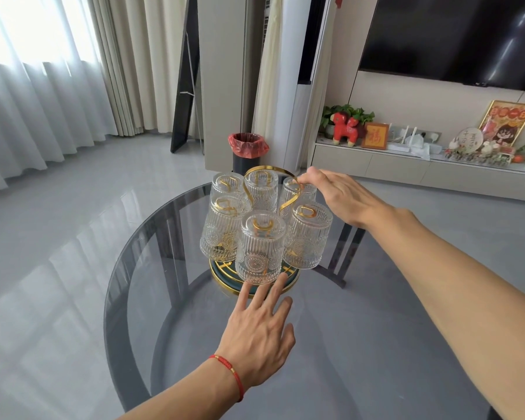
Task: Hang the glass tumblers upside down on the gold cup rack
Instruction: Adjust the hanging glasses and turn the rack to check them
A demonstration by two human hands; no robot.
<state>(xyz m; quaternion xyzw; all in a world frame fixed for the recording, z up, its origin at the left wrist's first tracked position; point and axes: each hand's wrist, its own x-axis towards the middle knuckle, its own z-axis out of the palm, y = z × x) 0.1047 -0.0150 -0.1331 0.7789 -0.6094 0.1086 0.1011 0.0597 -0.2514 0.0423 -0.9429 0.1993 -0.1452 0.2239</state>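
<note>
With six ribbed clear glass tumblers [260,247] hanging inverted on the looped gold cup rack [272,189], the right hand [343,197] pinching its handle should steady it while the open, empty left hand [259,331] squares the base.

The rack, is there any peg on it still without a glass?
No: all six visible pegs of the rack carry an upside-down glass, and no bare peg shows.
</note>
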